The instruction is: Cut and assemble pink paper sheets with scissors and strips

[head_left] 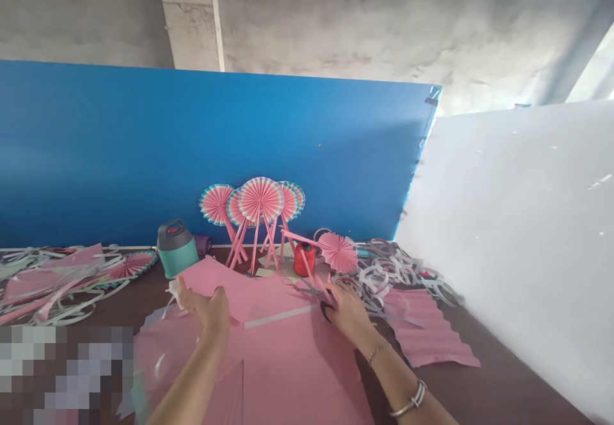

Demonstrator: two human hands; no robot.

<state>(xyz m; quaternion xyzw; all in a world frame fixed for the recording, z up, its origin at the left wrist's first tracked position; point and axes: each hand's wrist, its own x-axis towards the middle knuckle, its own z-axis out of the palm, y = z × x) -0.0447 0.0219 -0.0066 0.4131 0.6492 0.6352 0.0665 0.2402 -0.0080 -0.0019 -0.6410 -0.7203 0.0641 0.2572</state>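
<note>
My left hand (pixel 204 313) grips a piece of pink paper (pixel 223 284) by its left edge, thumb on top, and the paper tilts up off the pile. In my right hand (pixel 349 313) is a pair of scissors (pixel 309 289), its dark handle at my fingers and its blades pointing left. Large pink sheets (pixel 297 361) lie beneath both hands, with a pale strip across them. Just beyond my right hand are a red thread spool (pixel 303 261) and a pink pleated paper fan (pixel 338 252).
Several pleated fans on crossed pink sticks (pixel 261 201) lean against the blue partition (pixel 119 156). A teal jar (pixel 178 255) stands left of them. Curled paper strips (pixel 388 271) heap at right, beside a creased pink sheet (pixel 426 332). More scraps (pixel 62 284) lie at left.
</note>
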